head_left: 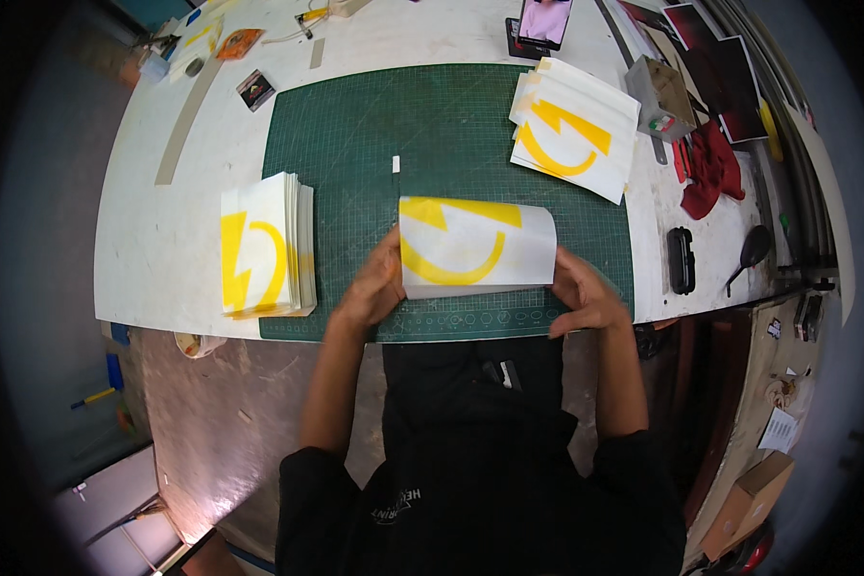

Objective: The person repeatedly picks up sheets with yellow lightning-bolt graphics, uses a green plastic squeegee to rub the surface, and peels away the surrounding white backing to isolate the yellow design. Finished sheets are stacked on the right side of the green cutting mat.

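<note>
A white sheet with a yellow bolt-and-arc print is held between my hands, bowed over the cutting mat. My left hand grips its left edge, with some fingers hidden behind it. At the right edge, my right hand has its fingers against the sheet, partly hidden, and its thumb sticks out below. To the left lies a thick stack of similar sheets, overlapping the mat's edge. More printed sheets are fanned out at the mat's far right corner.
A small white piece lies on the mat. At the right are a grey metal box, a red cloth, a black case and a black spoon-shaped tool. A phone stands at the back. Far left lies a long flat strip.
</note>
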Available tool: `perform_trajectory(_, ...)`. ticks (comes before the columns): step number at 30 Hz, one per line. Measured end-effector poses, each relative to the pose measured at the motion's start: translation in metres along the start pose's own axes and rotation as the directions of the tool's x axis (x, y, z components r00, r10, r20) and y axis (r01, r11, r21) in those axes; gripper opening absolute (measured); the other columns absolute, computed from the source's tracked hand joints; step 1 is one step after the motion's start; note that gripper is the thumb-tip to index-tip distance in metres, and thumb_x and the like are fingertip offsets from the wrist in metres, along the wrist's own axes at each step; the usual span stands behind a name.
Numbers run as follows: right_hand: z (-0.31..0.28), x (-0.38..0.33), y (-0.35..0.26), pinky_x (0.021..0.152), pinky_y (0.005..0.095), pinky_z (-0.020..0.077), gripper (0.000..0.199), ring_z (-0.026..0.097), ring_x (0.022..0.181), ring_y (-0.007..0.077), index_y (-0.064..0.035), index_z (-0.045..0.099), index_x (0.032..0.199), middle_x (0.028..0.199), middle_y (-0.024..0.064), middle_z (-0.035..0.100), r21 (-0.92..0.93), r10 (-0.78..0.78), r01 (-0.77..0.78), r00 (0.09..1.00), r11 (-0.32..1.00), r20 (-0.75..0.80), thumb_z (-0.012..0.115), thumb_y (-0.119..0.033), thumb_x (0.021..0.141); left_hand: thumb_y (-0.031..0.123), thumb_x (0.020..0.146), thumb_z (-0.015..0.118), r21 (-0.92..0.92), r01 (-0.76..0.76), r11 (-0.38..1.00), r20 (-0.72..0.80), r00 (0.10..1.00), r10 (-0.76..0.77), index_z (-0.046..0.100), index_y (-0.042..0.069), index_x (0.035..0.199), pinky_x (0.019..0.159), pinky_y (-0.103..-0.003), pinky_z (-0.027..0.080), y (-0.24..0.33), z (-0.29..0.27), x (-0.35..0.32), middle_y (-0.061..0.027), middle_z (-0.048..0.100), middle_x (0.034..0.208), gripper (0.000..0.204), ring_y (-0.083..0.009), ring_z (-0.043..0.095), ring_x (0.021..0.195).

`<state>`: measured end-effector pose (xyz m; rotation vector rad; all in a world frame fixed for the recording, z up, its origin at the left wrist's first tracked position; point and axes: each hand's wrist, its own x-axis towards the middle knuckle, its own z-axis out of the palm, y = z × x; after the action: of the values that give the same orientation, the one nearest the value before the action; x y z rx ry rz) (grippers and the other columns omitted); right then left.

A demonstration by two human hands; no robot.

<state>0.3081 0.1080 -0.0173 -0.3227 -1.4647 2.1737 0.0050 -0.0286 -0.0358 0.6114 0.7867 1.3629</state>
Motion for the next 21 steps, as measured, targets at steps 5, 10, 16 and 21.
perform_trajectory(5,0.003,0.000,0.009,0.103,0.0324,0.0535,0.048,0.068,0.116,0.0156,0.0032,0.063,0.134,0.123,0.0108,0.074,-0.276,0.107,-0.179,0.961,0.945,-0.256,0.082,0.001,0.090,0.026,0.089,0.087,0.144,-0.094,0.985,-0.003,0.995,0.096,0.032,0.002,0.163,0.118,-0.042,0.045,0.004,0.006,0.003,-0.0127,0.058,0.152,0.095,-0.0229,0.053,0.143)
perform_trajectory(10,0.010,0.007,0.016,0.090,0.0267,0.0570,0.019,0.071,0.100,0.0110,0.0031,0.069,0.115,0.110,0.0101,0.078,-0.230,0.054,-0.147,0.929,0.962,-0.367,0.075,0.002,0.097,-0.005,0.089,0.081,0.295,0.004,0.956,-0.192,0.980,0.055,0.041,-0.001,0.155,0.108,-0.035,0.053,0.000,0.014,0.001,-0.0132,0.068,0.138,0.077,-0.0194,0.066,0.127)
perform_trajectory(16,0.016,0.018,0.015,0.074,0.0236,0.0569,0.014,0.071,0.086,0.0079,0.0024,0.067,0.108,0.102,0.0102,0.078,-0.272,0.071,-0.221,0.881,0.937,-0.468,0.075,-0.003,0.099,-0.004,0.089,0.081,0.522,0.000,0.853,-0.338,0.918,0.207,0.045,-0.004,0.148,0.104,-0.035,0.054,-0.007,0.038,-0.005,-0.0189,0.068,0.134,0.069,-0.0237,0.067,0.124)
perform_trajectory(21,0.025,0.030,0.008,0.060,0.0240,0.0547,0.020,0.069,0.072,0.0071,0.0022,0.066,0.107,0.092,0.0073,0.076,-0.354,0.136,-0.391,0.811,0.850,-0.569,0.078,-0.012,0.099,0.001,0.084,0.086,0.989,-0.091,-0.118,0.149,0.572,0.806,0.053,-0.004,0.141,0.113,-0.045,0.046,-0.035,0.044,-0.019,-0.0293,0.061,0.142,0.065,-0.0339,0.053,0.143)
